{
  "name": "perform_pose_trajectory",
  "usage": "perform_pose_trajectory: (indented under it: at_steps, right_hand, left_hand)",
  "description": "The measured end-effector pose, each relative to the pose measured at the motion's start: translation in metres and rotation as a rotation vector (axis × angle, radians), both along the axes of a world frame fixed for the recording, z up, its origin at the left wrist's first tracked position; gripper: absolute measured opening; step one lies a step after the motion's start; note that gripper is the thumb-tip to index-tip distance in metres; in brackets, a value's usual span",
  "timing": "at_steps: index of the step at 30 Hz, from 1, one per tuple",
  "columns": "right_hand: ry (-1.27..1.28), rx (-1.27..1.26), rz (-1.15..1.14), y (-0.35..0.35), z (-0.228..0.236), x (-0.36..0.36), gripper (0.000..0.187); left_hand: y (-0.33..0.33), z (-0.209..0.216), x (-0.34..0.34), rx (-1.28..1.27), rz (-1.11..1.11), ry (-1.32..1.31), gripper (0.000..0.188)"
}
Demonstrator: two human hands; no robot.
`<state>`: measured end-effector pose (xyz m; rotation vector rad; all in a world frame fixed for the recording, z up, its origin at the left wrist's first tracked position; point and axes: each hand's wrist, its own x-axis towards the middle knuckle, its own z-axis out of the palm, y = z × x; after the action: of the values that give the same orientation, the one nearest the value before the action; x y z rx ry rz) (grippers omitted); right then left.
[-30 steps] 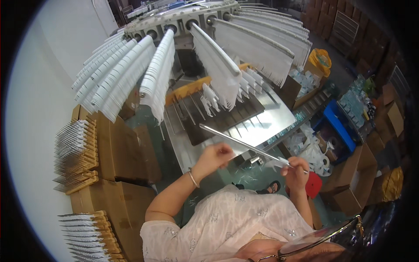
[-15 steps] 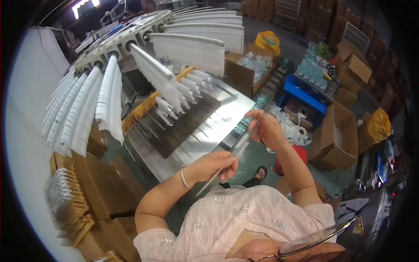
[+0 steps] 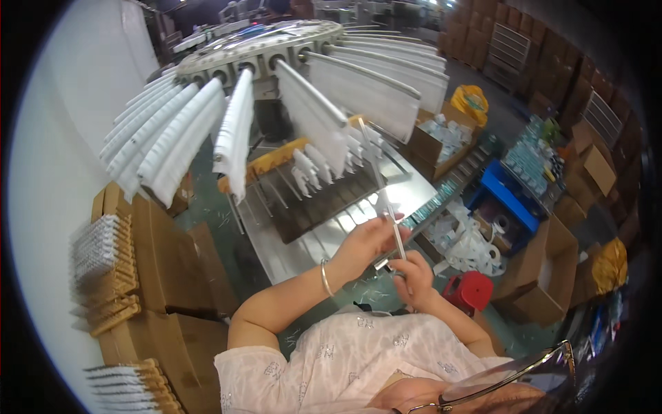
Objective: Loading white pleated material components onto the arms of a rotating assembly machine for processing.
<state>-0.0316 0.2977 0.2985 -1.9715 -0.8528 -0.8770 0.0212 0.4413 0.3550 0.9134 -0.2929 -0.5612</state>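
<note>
A thin pale rod (image 3: 398,238) slants upward in front of my chest, with something whitish and translucent, blurred, around its upper part. My left hand (image 3: 369,241) has its fingers closed around the middle of the rod. Just below, my right hand (image 3: 414,277) pinches the lower end. Beyond my hands, a yellow-brown wooden bar (image 3: 276,160) holds a row of thin rods, several wrapped in white cloth-like material (image 3: 314,169). These lie over a dark board (image 3: 296,224) on a shiny metal table (image 3: 407,183).
A round machine (image 3: 255,48) with radiating arms hung with white sheets (image 3: 372,90) overhangs the table. Racks of white-tipped rods (image 3: 107,255) sit on cardboard boxes (image 3: 162,262) at left. To the right are a red stool (image 3: 472,290), a blue crate (image 3: 510,196) and an open carton (image 3: 541,276).
My right hand has come down from above my left hand to the rod's lower end. My left hand has moved up and right; the rod now stands steeper. The whole view has shifted.
</note>
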Motion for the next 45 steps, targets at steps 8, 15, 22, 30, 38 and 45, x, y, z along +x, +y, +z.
perform_pose_trajectory:
  at_steps: [8,15,22,30,38,45]
  right_hand:
    - [-0.034,-0.045,0.199,-0.019,0.063,-0.029,0.022]
    - [0.071,-0.137,0.136,0.005,0.107,-0.026,0.019]
    - [0.059,-0.127,0.117,0.010,0.105,-0.028,0.021]
    - [0.053,-0.127,0.123,0.014,0.108,-0.029,0.021]
    - [0.076,-0.192,0.082,0.023,0.107,-0.015,0.025]
    - [-0.069,-0.106,0.026,0.009,0.103,-0.025,0.023]
  left_hand:
    - [0.106,-0.058,0.046,0.271,0.702,-0.139,0.018]
    - [0.119,-0.046,0.110,0.008,0.681,-0.170,0.020]
    - [0.112,-0.043,0.113,0.152,0.704,-0.161,0.023]
    - [0.116,-0.049,0.116,0.209,0.615,-0.181,0.020]
    - [0.088,-0.045,0.053,0.380,0.596,-0.534,0.020]
    - [0.109,-0.063,0.103,0.149,0.795,-0.279,0.028]
